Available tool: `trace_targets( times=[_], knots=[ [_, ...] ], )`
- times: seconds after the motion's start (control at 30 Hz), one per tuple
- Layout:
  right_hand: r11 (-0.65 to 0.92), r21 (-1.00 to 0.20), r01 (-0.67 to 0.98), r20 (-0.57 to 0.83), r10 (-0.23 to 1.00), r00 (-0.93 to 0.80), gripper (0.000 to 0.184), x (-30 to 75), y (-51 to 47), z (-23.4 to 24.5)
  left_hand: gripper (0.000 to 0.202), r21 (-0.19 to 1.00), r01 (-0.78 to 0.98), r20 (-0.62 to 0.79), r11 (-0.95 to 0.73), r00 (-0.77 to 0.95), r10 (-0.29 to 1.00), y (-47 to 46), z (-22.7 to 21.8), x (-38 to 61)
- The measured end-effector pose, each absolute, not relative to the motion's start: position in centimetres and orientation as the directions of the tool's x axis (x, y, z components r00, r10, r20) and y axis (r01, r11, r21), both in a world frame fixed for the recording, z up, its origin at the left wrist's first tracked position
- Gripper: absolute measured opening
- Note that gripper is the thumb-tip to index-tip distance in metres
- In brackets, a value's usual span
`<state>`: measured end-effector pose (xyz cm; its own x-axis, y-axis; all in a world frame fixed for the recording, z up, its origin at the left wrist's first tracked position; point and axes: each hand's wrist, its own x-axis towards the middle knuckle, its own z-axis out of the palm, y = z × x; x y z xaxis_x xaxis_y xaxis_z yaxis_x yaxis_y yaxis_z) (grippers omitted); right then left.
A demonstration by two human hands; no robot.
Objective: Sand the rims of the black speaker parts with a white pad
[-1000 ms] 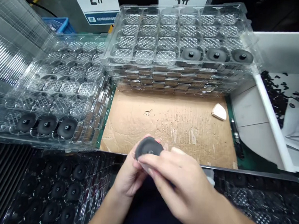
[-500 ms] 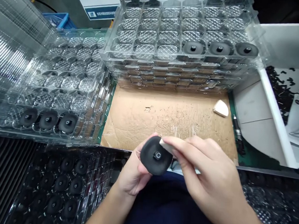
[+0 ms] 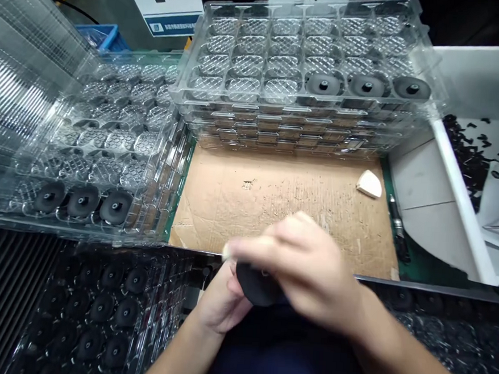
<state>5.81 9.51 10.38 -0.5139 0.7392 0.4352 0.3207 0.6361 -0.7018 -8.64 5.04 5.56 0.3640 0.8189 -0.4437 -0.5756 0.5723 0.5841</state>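
Observation:
My left hand (image 3: 220, 299) is shut on a black rounded rubber-like disc (image 3: 256, 285), held low near the front edge of the cardboard. My right hand (image 3: 305, 273) is blurred with motion and passes over the disc, mostly hiding its face. A small white pad (image 3: 228, 251) shows at the tips of my right fingers, close above the disc. A similar white wedge of sponge (image 3: 369, 184) lies on the cardboard sheet (image 3: 282, 212), well beyond both hands.
Stacked clear blister trays (image 3: 301, 59) stand ahead, with black discs (image 3: 366, 86) along one row. Another clear tray (image 3: 107, 143) lies left; a dark tray of several discs (image 3: 100, 307) sits lower left. A white bin (image 3: 469, 157) of small black pieces is right, with a pen (image 3: 396, 226) beside it.
The disc has dropped lower and turned, and its centre hub is now hidden. My right hand has swept left across it with the white pad. The view has shifted only slightly.

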Motion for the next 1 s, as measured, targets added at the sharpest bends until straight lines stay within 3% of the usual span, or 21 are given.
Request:
trace_targets(
  times=[0.1,0.17,0.27,0.37,0.43,0.5,0.57,0.63,0.7,0.77,0.87,1.0],
  knots=[
    [0.345,-0.830,0.438,0.243,0.931,-0.271,0.024,7.4,11.2,7.3,0.060,0.430,-0.696,-0.337,0.576,0.468,0.817,4.9,5.5,-8.8],
    [0.188,-0.834,0.519,0.107,0.977,-0.182,0.024,8.5,11.8,4.2,0.058,0.335,-0.743,-0.275,0.579,0.511,0.814,4.9,5.4,-9.0],
    [0.111,-0.796,0.595,0.029,0.989,-0.145,0.027,9.1,11.5,-0.2,0.053,0.276,-0.754,-0.242,0.597,0.546,0.802,4.8,5.1,-9.4],
    [0.092,-0.793,0.602,0.063,0.996,-0.068,0.033,8.9,10.2,-1.6,0.050,0.259,-0.757,-0.191,0.599,0.568,0.801,4.8,4.8,-9.7],
    [0.093,-0.797,0.597,0.092,0.995,-0.032,0.033,8.6,9.4,-0.6,0.047,0.326,-0.767,-0.152,0.553,0.535,0.831,4.8,4.7,-9.8],
    [0.114,-0.805,0.583,0.116,0.993,-0.033,0.029,8.2,8.9,1.0,0.050,0.523,-0.737,-0.122,0.428,0.432,0.894,4.9,4.5,-9.9],
    [0.133,-0.836,0.532,0.110,0.991,-0.075,0.026,7.9,8.5,2.2,0.065,0.808,-0.550,-0.050,0.209,0.290,0.956,5.0,4.1,-10.1],
    [0.119,-0.883,0.453,0.079,0.991,-0.106,0.024,7.6,8.1,2.7,0.084,0.973,-0.220,0.107,-0.063,0.197,0.974,5.1,3.6,-10.2],
    [0.089,-0.912,0.401,0.054,0.994,-0.100,0.023,7.6,7.8,2.8,0.095,0.964,0.029,0.253,-0.264,0.200,0.947,5.2,3.3,-10.3],
    [0.053,-0.938,0.344,0.037,0.998,-0.053,0.021,7.9,7.5,3.0,0.098,0.925,0.124,0.326,-0.358,0.222,0.919,5.3,3.1,-10.4],
    [-0.045,-0.987,0.153,-0.054,0.997,-0.052,0.021,8.3,7.3,4.3,0.097,0.920,0.144,0.327,-0.365,0.230,0.917,5.3,3.2,-10.5],
    [-0.247,-0.969,0.006,-0.234,0.907,-0.349,0.021,8.5,7.5,6.6,0.094,0.960,0.109,0.228,-0.259,0.235,0.945,5.1,3.3,-10.6]
  ],
)
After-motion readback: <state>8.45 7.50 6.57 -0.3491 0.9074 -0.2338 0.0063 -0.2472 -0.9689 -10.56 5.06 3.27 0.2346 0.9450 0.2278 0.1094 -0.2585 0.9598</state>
